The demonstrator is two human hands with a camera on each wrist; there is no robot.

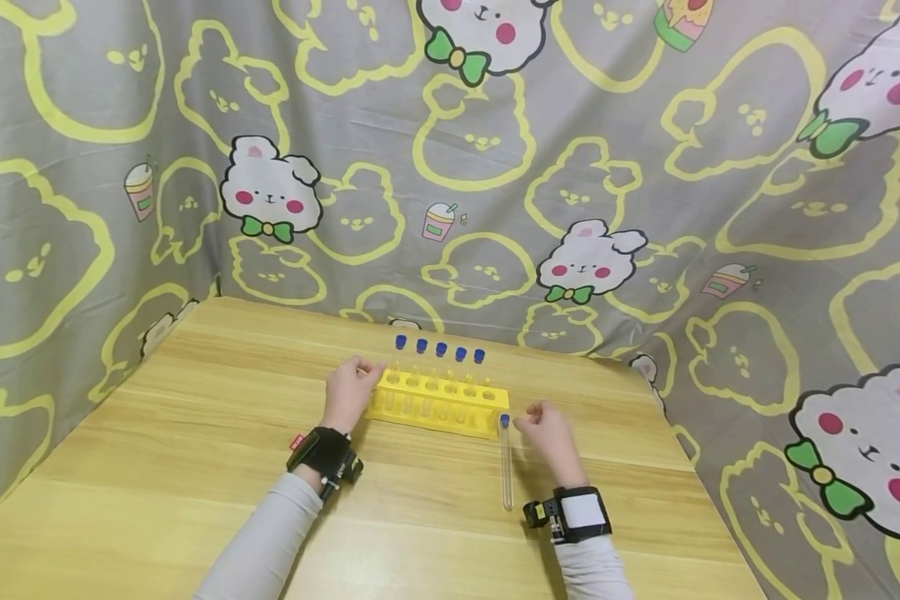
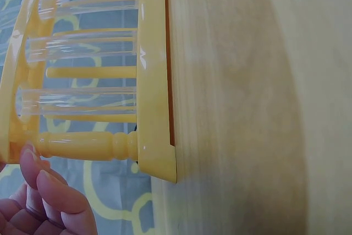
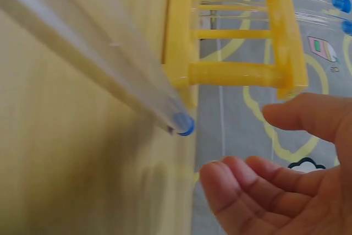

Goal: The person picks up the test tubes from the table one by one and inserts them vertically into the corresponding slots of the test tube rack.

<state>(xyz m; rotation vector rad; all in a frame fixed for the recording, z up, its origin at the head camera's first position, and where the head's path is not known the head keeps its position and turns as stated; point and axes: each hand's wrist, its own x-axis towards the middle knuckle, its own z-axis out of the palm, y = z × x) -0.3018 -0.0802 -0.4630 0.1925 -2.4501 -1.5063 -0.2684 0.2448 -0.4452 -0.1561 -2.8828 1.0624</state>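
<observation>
Left hand [image 1: 352, 392] steadies the rack [image 1: 438, 404] end with curled fingers while the right hand [image 1: 547, 433] hangs loosely open just beside the tube [image 1: 506, 462] lying on the table [image 1: 195, 467], so I'd guess pinching it comes next.

Both arms reach forward. The left hand [image 1: 351, 390] has its fingers gently bent. The right hand [image 1: 549, 433] is loose, fingers softly curled, holding nothing.

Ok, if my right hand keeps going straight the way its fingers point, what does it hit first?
Probably the blue-capped end of the loose test tube lying on the table; the right hand points left towards it. The yellow rack sits just beyond. Depth is hard to judge.
</observation>
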